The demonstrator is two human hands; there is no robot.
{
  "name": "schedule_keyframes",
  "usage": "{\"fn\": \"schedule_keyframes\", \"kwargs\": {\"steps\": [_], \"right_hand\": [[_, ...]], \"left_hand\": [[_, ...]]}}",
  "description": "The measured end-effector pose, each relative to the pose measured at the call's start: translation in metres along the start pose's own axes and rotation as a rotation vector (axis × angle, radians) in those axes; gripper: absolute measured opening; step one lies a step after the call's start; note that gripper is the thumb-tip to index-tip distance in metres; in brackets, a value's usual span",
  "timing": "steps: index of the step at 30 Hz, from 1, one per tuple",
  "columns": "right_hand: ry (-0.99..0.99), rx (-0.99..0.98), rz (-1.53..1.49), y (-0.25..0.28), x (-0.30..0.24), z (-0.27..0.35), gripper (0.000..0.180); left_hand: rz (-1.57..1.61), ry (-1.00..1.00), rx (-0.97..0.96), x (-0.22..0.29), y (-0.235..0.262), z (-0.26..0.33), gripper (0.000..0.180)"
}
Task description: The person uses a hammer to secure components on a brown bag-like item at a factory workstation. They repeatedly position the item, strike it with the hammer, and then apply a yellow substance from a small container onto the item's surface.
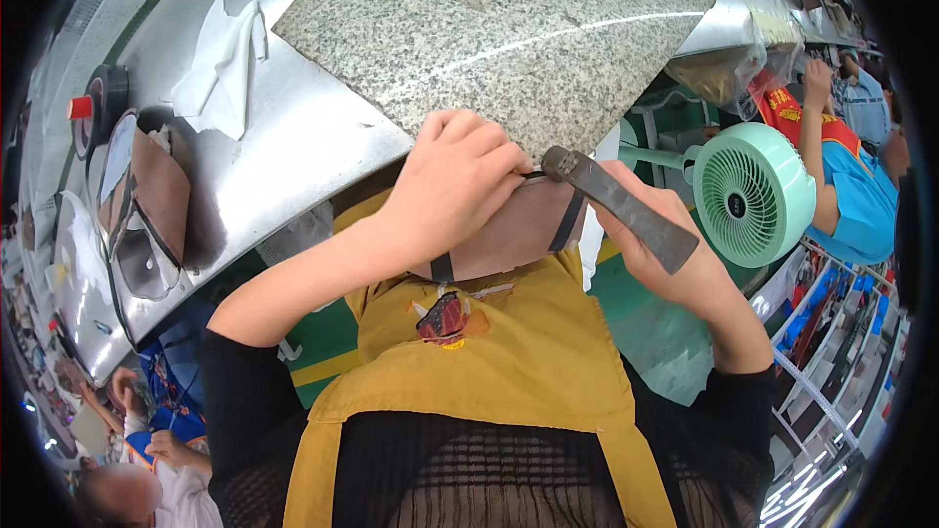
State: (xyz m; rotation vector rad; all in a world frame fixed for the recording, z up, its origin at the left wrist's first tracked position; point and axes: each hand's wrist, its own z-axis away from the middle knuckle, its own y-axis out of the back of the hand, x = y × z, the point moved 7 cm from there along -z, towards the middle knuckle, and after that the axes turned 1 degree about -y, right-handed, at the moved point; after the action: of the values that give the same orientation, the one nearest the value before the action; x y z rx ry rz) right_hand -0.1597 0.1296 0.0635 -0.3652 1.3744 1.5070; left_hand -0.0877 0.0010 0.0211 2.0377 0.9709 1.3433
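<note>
A brown bag piece (504, 235) with dark strips at its two sides lies across my lap, by the table's near edge. My left hand (455, 176) is closed on its upper edge, fingers bent and pressed together. A dark metal hammer (626, 207) slants over the piece's right end, its rounded face near my left fingertips. My right hand (650, 225) is wrapped round the hammer from behind and below; the handle is hidden by the hand and the hammer's head. Whether the hammer's face touches the bag's edge, I cannot tell.
A speckled stone slab (509, 39) lies on the metal table (323, 127). White cloth (223, 68) and another brown bag piece (156, 196) are at left, near a black roll (110, 103). A green fan (751, 194) stands right, beside a person in blue (851, 196).
</note>
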Motion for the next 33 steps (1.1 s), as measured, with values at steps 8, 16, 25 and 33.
{"fn": "schedule_keyframes", "kwargs": {"steps": [8,16,25,33], "right_hand": [[0.107,0.073,0.031,0.008,-0.008,0.002,0.023],[-0.11,-0.096,-0.119,-0.006,0.014,0.005,0.039],[-0.12,-0.093,0.074,-0.007,0.012,0.003,0.054],[-0.1,-0.033,0.068,-0.009,0.01,0.002,0.04]], "left_hand": [[-0.197,-0.226,-0.014,0.008,0.0,0.013,0.02],[-0.059,-0.14,0.017,0.011,0.004,0.005,0.02],[-0.036,-0.082,-0.055,0.01,0.004,-0.003,0.023],[-0.165,-0.253,-0.143,0.015,0.008,-0.005,0.018]]}}
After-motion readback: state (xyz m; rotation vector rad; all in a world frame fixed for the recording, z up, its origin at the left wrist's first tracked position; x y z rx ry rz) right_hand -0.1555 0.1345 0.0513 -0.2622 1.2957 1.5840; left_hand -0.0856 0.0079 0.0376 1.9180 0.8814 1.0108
